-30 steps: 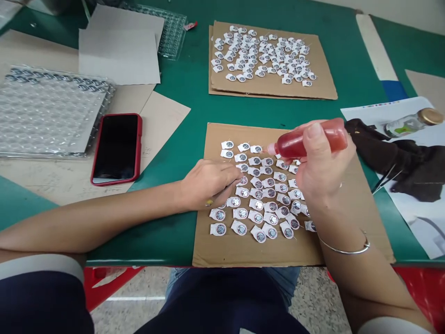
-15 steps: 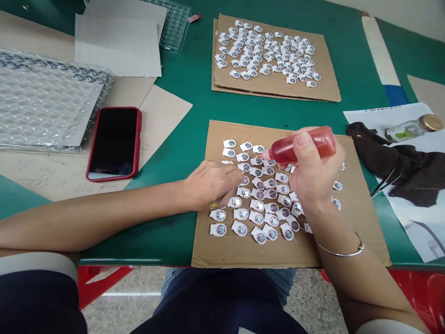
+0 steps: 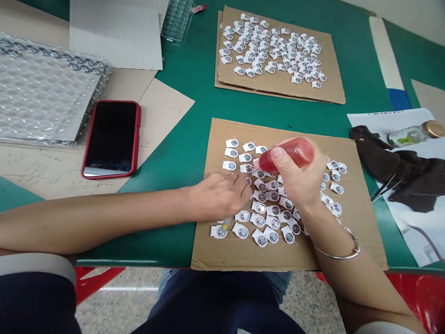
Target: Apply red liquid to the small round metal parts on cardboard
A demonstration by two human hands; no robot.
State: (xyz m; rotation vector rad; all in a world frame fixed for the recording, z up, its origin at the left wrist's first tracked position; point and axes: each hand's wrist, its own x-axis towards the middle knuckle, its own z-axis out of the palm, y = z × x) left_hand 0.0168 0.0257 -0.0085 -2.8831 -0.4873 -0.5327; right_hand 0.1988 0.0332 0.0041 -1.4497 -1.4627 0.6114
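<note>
While the right hand [image 3: 301, 184] wraps round a squeeze bottle [image 3: 297, 151] of red liquid, its thumb laid along the upper side, the bottle tilts down toward the left with its nozzle [image 3: 256, 164] just over the rows of white tabbed pieces [image 3: 259, 238]. Whether the tip touches one of them cannot be told. The left hand [image 3: 222, 197] is curled low over the same rows, fingers bent and drawn together round a slim tool; its yellow-marked end [image 3: 225, 227] pokes out below the palm, and the working end is hidden. Both hands are close together, the nozzle just beyond the left knuckles.

The pieces, each with a round silvery middle, lie in loose rows on a cardboard sheet [image 3: 361, 232] at the near edge of the green table [image 3: 167, 144]; some sit under the hands, out of sight. Farther back, a second cardboard [image 3: 278, 88] bears many more, packed closer and resting on another sheet.

A red-cased phone [image 3: 111, 139] lies to the left on brown paper, beside a clear bumpy tray [image 3: 41, 97]. To the right — on white paper [image 3: 426, 241] — are a dark cloth [image 3: 406, 169], metal tweezers [image 3: 384, 189] and a gold-lidded jar [image 3: 408, 135].
</note>
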